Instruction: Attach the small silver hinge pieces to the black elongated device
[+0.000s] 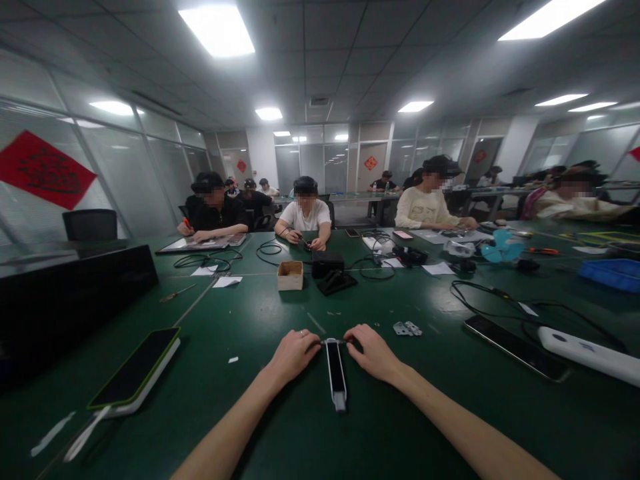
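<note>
A narrow device point(337, 373) with a white rim, a black face and a grey near end lies lengthwise on the green table in front of me. My left hand point(295, 353) rests to the left of its far end, fingers curled and pressed together. On the other side, my right hand point(373, 350) is curled in the same way, thumb and fingertips close to that end. Something small and thin shows at the fingertips on both sides; what it is I cannot make out. Several small metal plates point(407, 329) lie to the right of my right hand.
At left a phone point(137, 367) lies on a white slab with a cable. On the right are a dark phone point(515, 347), a white long device point(590, 353) and a blue tray point(610, 273). Ahead stand a small cardboard box point(290, 277) and a black stand point(336, 283); people sit opposite.
</note>
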`<state>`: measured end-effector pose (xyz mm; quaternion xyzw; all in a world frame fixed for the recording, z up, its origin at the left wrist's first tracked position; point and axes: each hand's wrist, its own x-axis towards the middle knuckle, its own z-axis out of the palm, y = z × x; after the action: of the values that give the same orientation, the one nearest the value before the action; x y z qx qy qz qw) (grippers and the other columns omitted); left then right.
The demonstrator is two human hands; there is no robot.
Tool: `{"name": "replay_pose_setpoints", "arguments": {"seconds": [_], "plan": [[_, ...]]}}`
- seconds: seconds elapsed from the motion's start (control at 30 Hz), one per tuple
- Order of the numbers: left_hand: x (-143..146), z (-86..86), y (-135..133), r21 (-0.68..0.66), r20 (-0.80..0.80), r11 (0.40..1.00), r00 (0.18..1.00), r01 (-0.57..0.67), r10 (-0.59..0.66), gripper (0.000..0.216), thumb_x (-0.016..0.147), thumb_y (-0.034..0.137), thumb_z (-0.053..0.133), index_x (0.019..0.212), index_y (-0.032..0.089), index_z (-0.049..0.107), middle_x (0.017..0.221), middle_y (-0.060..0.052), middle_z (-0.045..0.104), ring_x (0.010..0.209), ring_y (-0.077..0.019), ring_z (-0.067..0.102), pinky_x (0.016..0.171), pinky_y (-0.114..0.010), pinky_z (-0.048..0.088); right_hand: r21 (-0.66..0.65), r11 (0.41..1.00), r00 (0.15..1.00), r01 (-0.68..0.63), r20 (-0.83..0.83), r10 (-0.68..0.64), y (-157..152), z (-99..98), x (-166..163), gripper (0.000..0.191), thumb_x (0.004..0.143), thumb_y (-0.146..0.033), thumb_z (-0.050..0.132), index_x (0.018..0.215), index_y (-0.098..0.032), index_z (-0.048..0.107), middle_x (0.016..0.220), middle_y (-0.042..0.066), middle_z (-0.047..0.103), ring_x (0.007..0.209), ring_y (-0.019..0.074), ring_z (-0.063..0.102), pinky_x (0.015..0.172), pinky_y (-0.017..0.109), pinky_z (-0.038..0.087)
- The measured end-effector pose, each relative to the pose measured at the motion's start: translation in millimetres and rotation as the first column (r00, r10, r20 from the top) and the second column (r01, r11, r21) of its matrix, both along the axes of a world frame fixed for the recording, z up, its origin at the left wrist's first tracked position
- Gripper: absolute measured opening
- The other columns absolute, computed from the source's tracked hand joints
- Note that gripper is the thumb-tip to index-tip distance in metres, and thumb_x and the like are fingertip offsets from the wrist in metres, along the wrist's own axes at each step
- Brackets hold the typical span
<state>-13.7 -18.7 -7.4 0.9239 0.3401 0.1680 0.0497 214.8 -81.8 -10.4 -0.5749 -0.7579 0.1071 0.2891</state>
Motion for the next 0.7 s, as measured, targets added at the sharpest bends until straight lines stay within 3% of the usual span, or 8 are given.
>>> {"name": "replay_pose_setpoints", "arguments": {"seconds": [0.7], "plan": [[5.4, -0.3, -2.7, 0.035, -0.009, 0.999, 1.000, 0.011, -0.011, 0.023, 0.096, 0.025, 0.042, 0.107, 0.021, 0.063, 0.097, -0.003, 0.067, 0.083, -0.0154, 0.061, 0.074, -0.027, 0.042, -0.023, 1.000, 1.000, -0.016, 0.006, 0.016, 0.0, 1.7, -1.7, 0.019, 0.091, -0.028, 0.046, 0.096, -0.019, 0.063, 0.096, 0.005, 0.062, 0.088, 0.0175, 0.055, 0.078, 0.033, 0.047]]}}
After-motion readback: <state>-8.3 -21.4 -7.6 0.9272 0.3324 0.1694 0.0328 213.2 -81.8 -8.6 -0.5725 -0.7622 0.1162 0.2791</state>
